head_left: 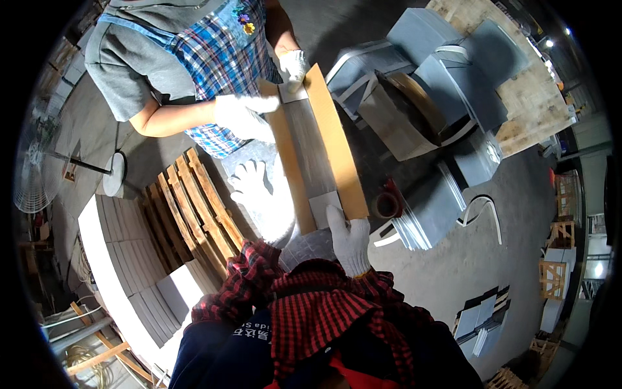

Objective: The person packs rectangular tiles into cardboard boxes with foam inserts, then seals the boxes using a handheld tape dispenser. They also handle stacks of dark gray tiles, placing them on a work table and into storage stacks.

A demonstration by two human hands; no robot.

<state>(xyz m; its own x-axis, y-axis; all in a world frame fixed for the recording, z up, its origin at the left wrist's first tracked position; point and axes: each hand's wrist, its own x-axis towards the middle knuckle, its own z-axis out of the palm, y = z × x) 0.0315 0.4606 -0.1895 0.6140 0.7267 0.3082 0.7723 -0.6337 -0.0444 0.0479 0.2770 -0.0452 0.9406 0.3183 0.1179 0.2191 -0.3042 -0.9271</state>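
A long open cardboard carton (335, 149) lies lengthwise in front of me, its brown side flaps raised and grey, flat material lying inside. My right hand (350, 243), in a white glove, grips its near end, the thumb against a pale end flap (324, 206). To the carton's left, my left hand (258, 194) is gloved too and brightly lit, its fingers spread and nothing in them. Opposite me, a co-worker's gloved hand (246, 115) is at the left side flap, and their other gloved hand (295, 68) touches the far end.
Wooden pallets (197, 204) and stacked pale boxes (129, 259) stand to the left, a floor fan (48, 155) beyond. On the right are grey slabs or boxes (440, 84), loose white straps (495, 217), a red tape roll (389, 203) and a leaning wooden board (531, 97).
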